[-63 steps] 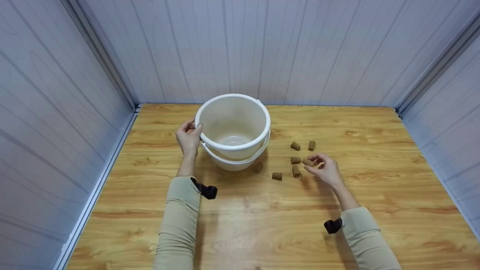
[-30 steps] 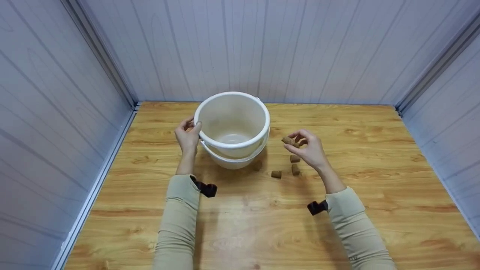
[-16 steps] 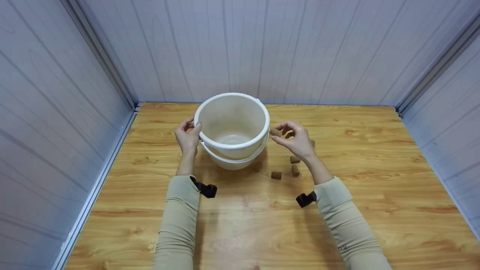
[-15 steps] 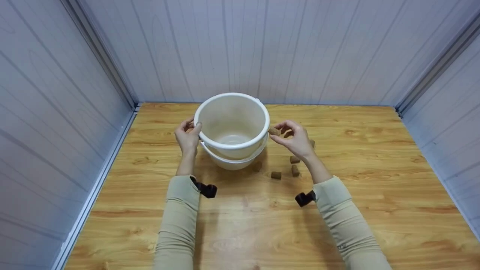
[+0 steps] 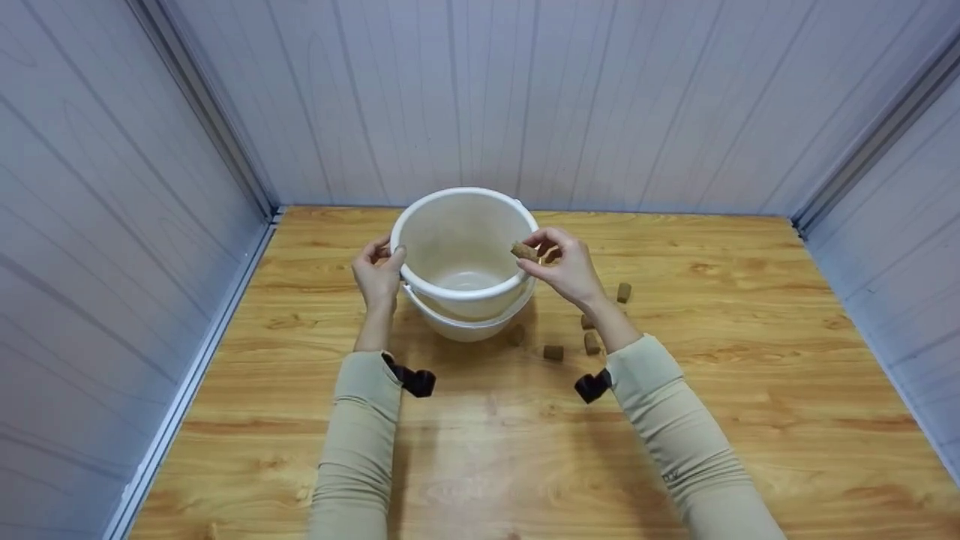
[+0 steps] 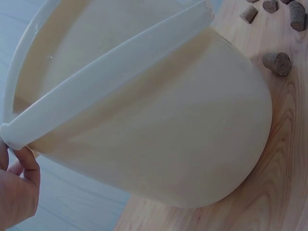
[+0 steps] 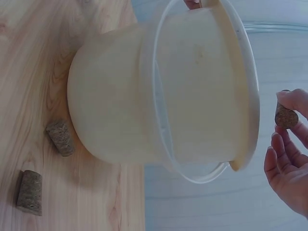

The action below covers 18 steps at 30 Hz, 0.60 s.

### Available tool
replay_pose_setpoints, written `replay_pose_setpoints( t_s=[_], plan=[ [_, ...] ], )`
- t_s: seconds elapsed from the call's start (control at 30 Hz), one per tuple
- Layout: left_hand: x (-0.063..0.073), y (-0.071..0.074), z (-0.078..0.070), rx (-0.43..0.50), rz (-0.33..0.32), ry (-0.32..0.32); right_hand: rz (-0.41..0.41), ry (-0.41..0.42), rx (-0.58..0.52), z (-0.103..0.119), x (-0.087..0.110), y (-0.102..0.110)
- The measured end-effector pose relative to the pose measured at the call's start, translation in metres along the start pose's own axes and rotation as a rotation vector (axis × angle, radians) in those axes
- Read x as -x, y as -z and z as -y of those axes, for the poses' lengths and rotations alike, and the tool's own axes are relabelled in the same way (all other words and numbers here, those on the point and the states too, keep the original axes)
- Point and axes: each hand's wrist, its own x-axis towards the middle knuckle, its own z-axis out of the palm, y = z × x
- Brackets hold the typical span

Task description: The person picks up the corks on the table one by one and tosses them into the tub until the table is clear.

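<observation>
- wood-grained worktop [image 5: 487, 450] — loose corks [image 5: 553, 352] lie right of the bucket [image 5: 465, 295]
- left hand [image 5: 377, 281]: fingers curled onto the bucket's rim
- right hand [image 5: 574, 274]: fingers pinching one cork [image 5: 523, 251] just above the rim
- pale panelled walls [image 5: 487, 97] on three sides

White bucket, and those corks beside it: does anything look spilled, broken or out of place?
Nothing stands out. The bucket looks upright and uncracked, held by the left hand. The corks lie scattered beside it, but I see none broken and no spill.
</observation>
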Motion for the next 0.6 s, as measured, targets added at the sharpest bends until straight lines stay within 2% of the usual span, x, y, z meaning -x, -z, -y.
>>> replay_pose_setpoints(
  t_s=[0.23, 0.6],
  plan=[
    [0.001, 0.000, -0.001, -0.022, 0.002, 0.007, 0.012, 0.036, -0.002, -0.001, -0.006, -0.013],
    [0.000, -0.001, -0.002, 0.003, 0.006, 0.013, 0.009, 0.072, 0.079, 0.000, -0.014, -0.027]
  ],
)
